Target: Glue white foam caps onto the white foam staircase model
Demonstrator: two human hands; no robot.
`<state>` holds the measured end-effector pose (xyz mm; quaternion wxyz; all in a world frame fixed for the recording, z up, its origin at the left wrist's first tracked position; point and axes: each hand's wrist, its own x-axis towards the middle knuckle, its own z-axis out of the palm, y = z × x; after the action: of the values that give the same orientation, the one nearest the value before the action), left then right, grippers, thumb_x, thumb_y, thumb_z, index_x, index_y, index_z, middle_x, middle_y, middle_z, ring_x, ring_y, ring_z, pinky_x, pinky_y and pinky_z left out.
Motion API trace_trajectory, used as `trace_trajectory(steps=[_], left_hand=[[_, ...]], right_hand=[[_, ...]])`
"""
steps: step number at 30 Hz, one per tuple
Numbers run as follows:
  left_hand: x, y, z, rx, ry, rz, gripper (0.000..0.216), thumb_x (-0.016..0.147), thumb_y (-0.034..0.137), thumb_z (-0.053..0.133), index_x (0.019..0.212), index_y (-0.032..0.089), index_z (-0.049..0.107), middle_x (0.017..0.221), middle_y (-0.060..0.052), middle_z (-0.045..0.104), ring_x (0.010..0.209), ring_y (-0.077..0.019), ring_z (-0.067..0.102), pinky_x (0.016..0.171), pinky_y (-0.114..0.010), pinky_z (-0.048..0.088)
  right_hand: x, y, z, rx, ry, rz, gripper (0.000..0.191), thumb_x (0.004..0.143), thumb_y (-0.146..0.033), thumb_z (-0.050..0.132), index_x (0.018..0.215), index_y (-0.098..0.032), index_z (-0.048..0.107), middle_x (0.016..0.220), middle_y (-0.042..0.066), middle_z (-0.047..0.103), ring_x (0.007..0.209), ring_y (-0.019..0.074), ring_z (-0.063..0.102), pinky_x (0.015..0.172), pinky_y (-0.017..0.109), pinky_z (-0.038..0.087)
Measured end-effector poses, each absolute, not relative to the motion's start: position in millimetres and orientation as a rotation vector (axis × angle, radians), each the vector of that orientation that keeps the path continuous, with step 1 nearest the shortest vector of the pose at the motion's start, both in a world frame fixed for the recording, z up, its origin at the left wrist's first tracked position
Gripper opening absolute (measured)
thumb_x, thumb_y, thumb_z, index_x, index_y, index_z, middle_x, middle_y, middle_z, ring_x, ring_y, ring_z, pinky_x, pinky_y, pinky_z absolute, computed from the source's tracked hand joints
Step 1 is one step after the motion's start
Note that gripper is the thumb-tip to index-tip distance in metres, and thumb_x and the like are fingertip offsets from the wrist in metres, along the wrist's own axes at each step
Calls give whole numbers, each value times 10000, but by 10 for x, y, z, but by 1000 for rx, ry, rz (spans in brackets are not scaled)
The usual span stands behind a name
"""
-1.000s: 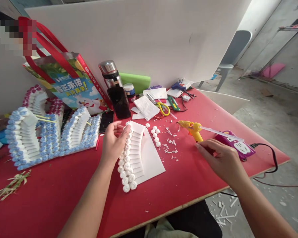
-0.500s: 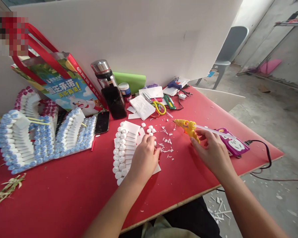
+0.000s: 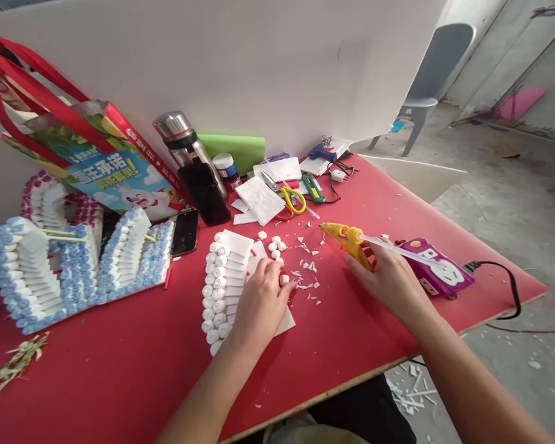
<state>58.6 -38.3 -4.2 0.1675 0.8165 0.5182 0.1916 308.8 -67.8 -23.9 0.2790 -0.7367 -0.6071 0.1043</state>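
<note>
My left hand (image 3: 264, 296) pinches a small white roll (image 3: 284, 279) between thumb and fingertips. Under and beside that hand lies a white stepped card piece (image 3: 234, 271), its left edge lined with white rolls (image 3: 208, 290). In my right hand (image 3: 388, 271) is a yellow hot glue gun (image 3: 346, 237), its nozzle pointing left and a clear glue stick (image 3: 393, 246) running out of its back end. Several loose white rolls (image 3: 276, 248) lie just beyond my left hand, beside white scraps (image 3: 311, 266).
A purple power strip (image 3: 437, 268) sits right of my right hand, its cable crossing the table edge. Scissors (image 3: 292, 200), a green cutter (image 3: 313, 188), a blue glue gun (image 3: 322, 152), a phone (image 3: 185, 232) and a flask (image 3: 178, 139) stand or lie behind. Blue-and-white finished pieces (image 3: 78, 265) are at left.
The view has shifted slightly. The white roll in my left hand now shows more plainly between thumb and fingers. The glue gun stays in my right hand.
</note>
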Motion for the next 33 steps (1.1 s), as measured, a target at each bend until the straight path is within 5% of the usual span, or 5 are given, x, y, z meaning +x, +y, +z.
trace_trajectory(steps=[6, 13, 20, 33], left_hand=[[705, -203, 4, 2335, 1590, 676, 331, 948, 156, 492, 1277, 197, 507, 1301, -162, 538, 1237, -308, 564, 979, -454, 496], [952, 50, 34, 2496, 1800, 148, 284, 833, 17, 457, 1067, 96, 599, 1162, -241, 584, 881, -301, 683, 652, -341, 487], [1008, 56, 51, 2557, 1803, 50, 319, 851, -12, 384, 1072, 95, 587, 1002, -201, 619, 812, -298, 678, 677, -348, 475], [1024, -20, 94, 2671, 1775, -113, 246, 861, 27, 433, 1022, 129, 587, 1003, -121, 615, 795, -217, 675, 668, -302, 503]], right_hand=[[3093, -609, -351, -1953, -1646, 267, 314, 902, -490, 573, 759, -232, 462, 816, 37, 580, 585, 162, 464, 560, 310, 345], [3067, -620, -387, -1948, -1617, 262, 299, 902, -438, 584, 749, -242, 417, 782, 15, 544, 618, 171, 476, 569, 306, 329], [3048, -631, -374, -1930, -1635, 260, 308, 893, -392, 590, 740, -253, 361, 794, 24, 538, 667, 193, 494, 588, 312, 328], [3037, -611, -430, -1979, -1622, 243, 344, 882, -421, 586, 738, -251, 324, 789, 17, 518, 634, 180, 451, 582, 298, 325]])
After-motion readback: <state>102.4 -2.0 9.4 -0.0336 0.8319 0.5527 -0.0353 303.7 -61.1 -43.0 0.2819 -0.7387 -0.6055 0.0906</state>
